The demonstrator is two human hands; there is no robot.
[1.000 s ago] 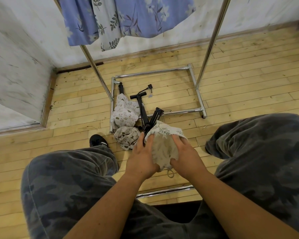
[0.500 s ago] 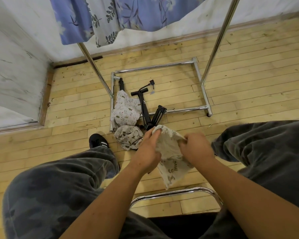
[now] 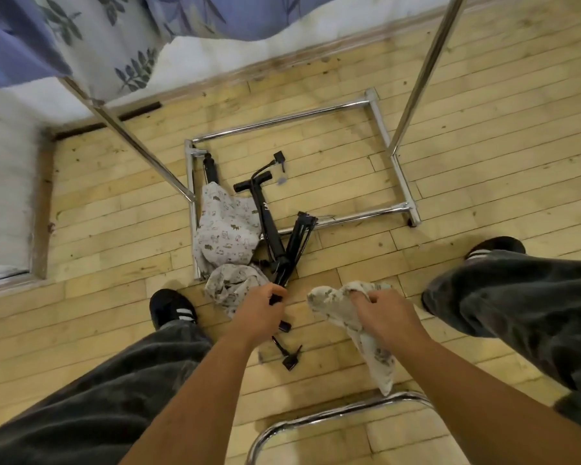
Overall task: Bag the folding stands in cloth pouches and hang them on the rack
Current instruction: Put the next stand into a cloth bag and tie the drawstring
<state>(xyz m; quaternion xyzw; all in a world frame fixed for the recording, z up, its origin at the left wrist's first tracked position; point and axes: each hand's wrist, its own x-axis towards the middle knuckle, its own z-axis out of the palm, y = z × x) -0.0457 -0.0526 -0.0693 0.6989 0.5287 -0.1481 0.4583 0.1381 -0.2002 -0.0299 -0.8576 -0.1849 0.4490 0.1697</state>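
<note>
My left hand (image 3: 260, 312) grips a slim black stand (image 3: 296, 246); my right hand (image 3: 384, 313) clutches a soft printed pouch (image 3: 332, 303) above pale plank floor (image 3: 114, 229).

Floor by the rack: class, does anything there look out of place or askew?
Yes. A black stand lies askew across the rack's base bar, and another stand's end pokes out of a patterned pouch lying on the floor rather than hanging.

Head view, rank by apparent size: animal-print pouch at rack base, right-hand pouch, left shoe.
1. animal-print pouch and right-hand pouch: alike, the held one nearer, so unranked.
2. left shoe, partly under the trouser leg.
</note>
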